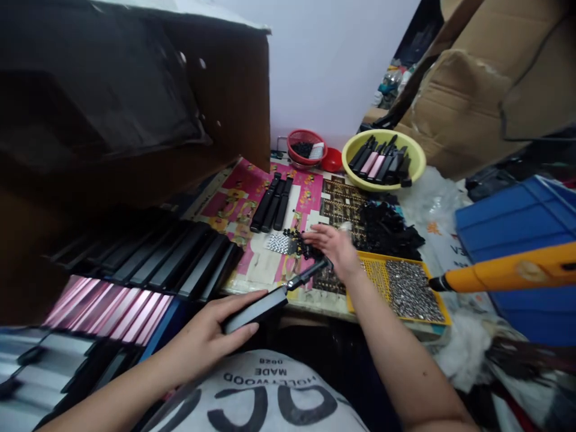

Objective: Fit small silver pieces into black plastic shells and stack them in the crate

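My left hand [211, 333] is wrapped round a long handle-like casing [256, 309], grey on its face and black along its sides. A slim black arm [308, 274] sticks out of the casing's far end by a small metal joint, and its tip reaches toward my right hand. My right hand [335, 246] is slightly blurred, its fingers stretched out to the left above a scatter of small black parts [306, 247]. Whether its palm touches the arm's tip, I cannot tell. Beside those parts lies a patch of small silvery pieces [281, 243]. Three black finished-looking casings [272, 204] lie farther back.
Rows of black-grey casings [180, 258] and pink casings [112, 309] fill the left. A yellow tray [443, 312] of metal screws lies right, under an orange power screwdriver [508, 270]. Behind stand a yellow bowl [382, 185] and a red basket [292, 135]. A cardboard box [238, 96] overhangs left.
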Action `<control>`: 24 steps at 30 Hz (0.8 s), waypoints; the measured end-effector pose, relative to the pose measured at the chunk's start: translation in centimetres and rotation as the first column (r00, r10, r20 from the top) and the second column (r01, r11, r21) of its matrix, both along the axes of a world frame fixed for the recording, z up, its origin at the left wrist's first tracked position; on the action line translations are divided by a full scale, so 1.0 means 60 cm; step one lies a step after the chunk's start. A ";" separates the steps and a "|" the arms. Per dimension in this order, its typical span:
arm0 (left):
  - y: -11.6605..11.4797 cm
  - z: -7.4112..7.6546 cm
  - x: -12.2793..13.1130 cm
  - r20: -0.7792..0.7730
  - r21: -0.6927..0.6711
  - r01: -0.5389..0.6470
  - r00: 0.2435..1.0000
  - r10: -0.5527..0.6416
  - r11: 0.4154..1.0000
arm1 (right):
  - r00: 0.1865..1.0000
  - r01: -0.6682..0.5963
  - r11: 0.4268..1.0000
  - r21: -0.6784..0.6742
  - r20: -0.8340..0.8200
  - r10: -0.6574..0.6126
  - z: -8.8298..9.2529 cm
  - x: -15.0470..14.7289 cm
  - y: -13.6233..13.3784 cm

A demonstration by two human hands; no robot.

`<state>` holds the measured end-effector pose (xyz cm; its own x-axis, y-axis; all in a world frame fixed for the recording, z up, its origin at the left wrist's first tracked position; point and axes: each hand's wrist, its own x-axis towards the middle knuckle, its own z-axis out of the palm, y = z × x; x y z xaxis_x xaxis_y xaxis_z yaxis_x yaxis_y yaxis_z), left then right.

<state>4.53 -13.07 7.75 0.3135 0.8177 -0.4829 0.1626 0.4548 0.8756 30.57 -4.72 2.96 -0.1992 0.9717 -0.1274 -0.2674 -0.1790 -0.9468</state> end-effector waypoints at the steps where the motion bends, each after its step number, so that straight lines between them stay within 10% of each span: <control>1: -0.003 0.001 0.010 -0.074 0.113 0.046 0.997 -0.038 0.993 | 0.997 -0.073 0.997 -0.034 -0.018 0.072 -0.002 -0.014 -0.006; 5: -0.007 -0.009 0.042 -0.272 0.301 0.334 0.928 -0.256 0.893 | 0.892 -0.419 0.893 -0.165 -0.257 0.371 -0.010 -0.087 -0.052; 9: 0.002 -0.025 0.052 -0.224 0.263 0.370 0.922 -0.317 0.891 | 0.826 -0.511 0.822 -0.252 -0.410 0.388 -0.030 -0.116 -0.081; 15: -0.001 -0.018 0.060 -0.236 0.210 0.397 0.908 -0.347 0.894 | 0.872 -0.408 0.857 -0.316 -0.412 0.263 -0.040 -0.115 -0.081; 19: 0.008 0.021 0.047 -0.385 0.267 0.383 0.884 -0.267 0.884 | 0.980 -0.109 0.994 -0.012 -0.170 0.105 -0.016 -0.110 -0.075; 24: 0.074 0.032 -0.056 -0.791 0.504 0.394 0.569 0.227 0.769 | 0.983 0.155 0.986 0.058 0.096 -0.160 -0.049 -0.082 -0.064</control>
